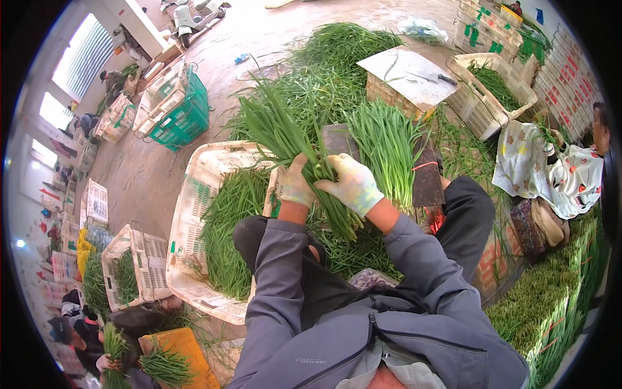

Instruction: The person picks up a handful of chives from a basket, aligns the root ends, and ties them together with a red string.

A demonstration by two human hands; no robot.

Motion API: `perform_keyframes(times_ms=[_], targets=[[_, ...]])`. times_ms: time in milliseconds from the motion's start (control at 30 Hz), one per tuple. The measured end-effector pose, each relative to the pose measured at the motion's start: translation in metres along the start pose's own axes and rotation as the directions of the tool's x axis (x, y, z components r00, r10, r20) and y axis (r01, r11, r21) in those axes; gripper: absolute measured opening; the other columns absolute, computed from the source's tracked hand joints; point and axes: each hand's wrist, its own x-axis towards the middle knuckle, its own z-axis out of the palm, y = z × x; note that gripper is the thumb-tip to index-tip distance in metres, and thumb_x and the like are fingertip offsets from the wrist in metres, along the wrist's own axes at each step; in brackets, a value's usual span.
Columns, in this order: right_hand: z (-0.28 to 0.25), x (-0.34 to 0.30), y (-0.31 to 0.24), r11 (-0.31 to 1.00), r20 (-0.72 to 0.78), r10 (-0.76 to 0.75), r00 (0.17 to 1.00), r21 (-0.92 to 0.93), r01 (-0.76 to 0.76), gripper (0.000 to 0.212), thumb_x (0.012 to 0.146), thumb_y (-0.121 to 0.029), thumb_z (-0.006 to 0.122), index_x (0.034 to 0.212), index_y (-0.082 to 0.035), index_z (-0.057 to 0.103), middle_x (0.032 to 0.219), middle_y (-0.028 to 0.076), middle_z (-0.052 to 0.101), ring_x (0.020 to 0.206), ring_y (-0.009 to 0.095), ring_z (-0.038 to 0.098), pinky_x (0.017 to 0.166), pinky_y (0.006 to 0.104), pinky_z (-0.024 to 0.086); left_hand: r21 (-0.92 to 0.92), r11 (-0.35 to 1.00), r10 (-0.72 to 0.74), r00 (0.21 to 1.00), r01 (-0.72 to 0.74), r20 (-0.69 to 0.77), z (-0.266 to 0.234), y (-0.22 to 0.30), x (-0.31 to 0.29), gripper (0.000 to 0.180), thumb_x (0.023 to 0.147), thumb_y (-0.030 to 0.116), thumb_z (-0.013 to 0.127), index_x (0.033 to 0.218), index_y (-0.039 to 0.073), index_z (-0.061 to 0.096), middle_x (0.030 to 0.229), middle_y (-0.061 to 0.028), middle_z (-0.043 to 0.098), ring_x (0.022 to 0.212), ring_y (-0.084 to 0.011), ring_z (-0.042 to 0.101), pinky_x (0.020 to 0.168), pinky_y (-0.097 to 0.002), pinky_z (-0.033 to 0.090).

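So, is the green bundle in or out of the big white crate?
Out: the left hand and right hand hold the green bundle in the air, its lower end outside the big white crate.

Left hand: gloved hand (295, 187) at the centre of the frame, fingers curled in a grip and pointing toward the top.
Right hand: gloved hand (355, 185) just beside the left, thumb (325, 186) reaching toward the left of the frame, fingers bent in a closed hold.
Wrists: left wrist (293, 212) and right wrist (383, 216) bare between glove and cuff.
Arms: left sleeve (278, 262) and right sleeve (424, 249), both grey, rising from the lower frame; the forearms converge upward.
Trunk: grey jacket (421, 343), lower centre.
Legs: dark-trousered, left knee (248, 235) and right knee (472, 201) bent outward.
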Motion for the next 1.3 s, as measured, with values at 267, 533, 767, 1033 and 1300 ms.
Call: perform_keyframes(times_ms=[267, 533, 767, 1033, 1300], targets=[[0.006, -0.003, 0.019, 0.9, -0.03, 0.276, 0.961, 0.36, -0.247, 0.024, 0.087, -0.015, 0.068, 0.108, -0.003, 0.068, 0.096, 0.013, 0.071, 0.087, 0.021, 0.068, 0.078, 0.0315, 0.052, -0.141, 0.986, -0.08, 0.995, 0.088, 0.061, 0.034, 0.009, -0.028, 0.031, 0.099, 0.024, 0.051, 0.117, 0.001, 0.06, 0.106, -0.0141, 0.069, 0.094, -0.0266, 0.067, 0.084, -0.0407, 0.056], [0.004, -0.001, 0.01, 0.699, 0.242, 0.447, 0.861, 0.506, -0.505, 0.025, 0.09, -0.014, 0.066, 0.112, -0.006, 0.07, 0.09, 0.002, 0.071, 0.073, 0.007, 0.059, 0.067, 0.0249, 0.048, 0.346, 0.891, 0.203, 0.94, -0.293, 0.273, 0.017, 0.006, -0.029, 0.058, 0.081, 0.01, 0.079, 0.132, -0.002, 0.052, 0.121, -0.0157, 0.064, 0.103, -0.0265, 0.066, 0.084, -0.0399, 0.058], [-0.012, -0.017, 0.024, 0.227, 0.154, 0.493, 0.856, 0.927, -0.298, 0.018, 0.097, -0.012, 0.059, 0.113, -0.006, 0.062, 0.1, 0.003, 0.066, 0.088, 0.012, 0.062, 0.078, 0.0289, 0.05, -0.015, 0.992, 0.123, 0.991, -0.122, 0.051, -0.01, 0.008, -0.004, 0.042, 0.083, -0.004, 0.068, 0.122, 0.004, 0.056, 0.1, -0.0128, 0.064, 0.088, -0.0266, 0.066, 0.077, -0.04, 0.058], [-0.077, -0.042, 0.024, -0.316, 0.11, 0.311, 0.944, 0.949, -0.007, 0.018, 0.095, -0.033, 0.061, 0.086, -0.019, 0.055, 0.062, -0.012, 0.032, 0.05, 0.003, 0.028, 0.057, 0.0248, 0.028, -0.098, 0.956, 0.25, 0.941, -0.278, -0.228, -0.031, 0.046, 0.011, 0.017, 0.094, 0.019, 0.061, 0.09, 0.002, 0.062, 0.085, -0.015, 0.066, 0.079, -0.0307, 0.065, 0.075, -0.0473, 0.055], [-0.118, -0.112, 0.04, 0.295, 0.633, 0.309, 0.71, 0.646, -0.704, 0.03, 0.093, -0.028, 0.063, 0.106, 0.0, 0.06, 0.091, 0.014, 0.068, 0.078, 0.026, 0.068, 0.075, 0.0413, 0.057, -0.292, 0.864, 0.341, 0.903, -0.411, -0.26, -0.045, 0.082, 0.007, 0.019, 0.097, 0.023, 0.059, 0.091, 0.005, 0.062, 0.086, -0.0106, 0.065, 0.082, -0.0261, 0.063, 0.082, -0.0439, 0.054]])
